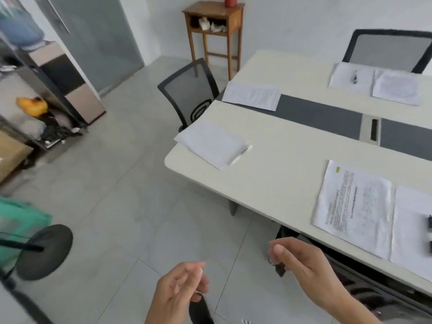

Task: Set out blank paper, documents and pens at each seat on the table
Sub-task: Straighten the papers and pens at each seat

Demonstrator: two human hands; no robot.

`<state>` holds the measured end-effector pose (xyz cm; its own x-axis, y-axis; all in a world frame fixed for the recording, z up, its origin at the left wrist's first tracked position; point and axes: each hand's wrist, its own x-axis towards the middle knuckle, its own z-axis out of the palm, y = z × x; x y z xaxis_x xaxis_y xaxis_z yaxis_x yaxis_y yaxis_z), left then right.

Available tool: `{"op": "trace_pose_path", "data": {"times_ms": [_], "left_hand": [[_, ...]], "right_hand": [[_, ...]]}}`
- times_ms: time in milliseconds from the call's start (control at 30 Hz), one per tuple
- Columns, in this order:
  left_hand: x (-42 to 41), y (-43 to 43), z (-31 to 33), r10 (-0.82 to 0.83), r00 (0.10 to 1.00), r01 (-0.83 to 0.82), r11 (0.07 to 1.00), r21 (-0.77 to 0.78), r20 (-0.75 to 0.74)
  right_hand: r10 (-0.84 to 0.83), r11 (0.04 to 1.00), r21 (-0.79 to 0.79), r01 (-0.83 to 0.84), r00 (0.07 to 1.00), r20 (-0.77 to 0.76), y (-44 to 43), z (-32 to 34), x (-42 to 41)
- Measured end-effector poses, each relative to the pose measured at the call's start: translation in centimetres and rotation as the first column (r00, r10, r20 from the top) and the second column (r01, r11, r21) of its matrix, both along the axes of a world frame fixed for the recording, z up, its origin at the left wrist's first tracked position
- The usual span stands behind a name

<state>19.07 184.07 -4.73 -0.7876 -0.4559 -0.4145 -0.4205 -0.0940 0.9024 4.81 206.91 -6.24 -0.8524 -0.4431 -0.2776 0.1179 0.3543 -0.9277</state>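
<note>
The cream table (292, 160) with a grey centre strip carries paper sets. At its near corner lies a sheet (210, 143) with a white pen (240, 155) beside it. A printed document (252, 95) lies at the table's end. At the far seat a blank sheet (346, 78) bears a dark pen (354, 77), with a document (397, 87) next to it. Closest to me are a printed document (353, 206) and a blank sheet (411, 230) with a dark pen (430, 220). My left hand (182, 286) and right hand (304, 265) hover over the floor, fingers loosely curled, holding nothing I can make out.
A mesh chair (189, 90) stands at the table's end, another (388, 50) at the far side, and a third (350, 277) is tucked under the near edge. A wooden side table (212, 22) stands by the wall. Cluttered shelves (46, 90) and a round black base (44, 251) stand left.
</note>
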Motion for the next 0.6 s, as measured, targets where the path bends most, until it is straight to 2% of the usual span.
{"op": "trace_pose_path", "data": {"times_ms": [167, 300, 600], "left_hand": [[1.1, -11.4, 0.2, 0.054, 0.998, -0.054, 0.997, -0.063, 0.006], [0.4, -18.0, 0.8, 0.087, 0.996, -0.087, 0.993, -0.081, -0.003], [-8.5, -26.1, -0.5, 0.046, 0.999, -0.046, 0.998, -0.042, -0.005]], "right_hand": [[0.022, 1.0, 0.006, -0.022, 0.999, -0.022, -10.8, 0.1, 0.0], [0.034, 0.999, 0.023, -0.033, 0.999, -0.038, -15.9, 0.1, -0.2], [-0.082, 0.996, 0.046, 0.082, 0.996, 0.018, -23.2, -2.0, -7.6]]}}
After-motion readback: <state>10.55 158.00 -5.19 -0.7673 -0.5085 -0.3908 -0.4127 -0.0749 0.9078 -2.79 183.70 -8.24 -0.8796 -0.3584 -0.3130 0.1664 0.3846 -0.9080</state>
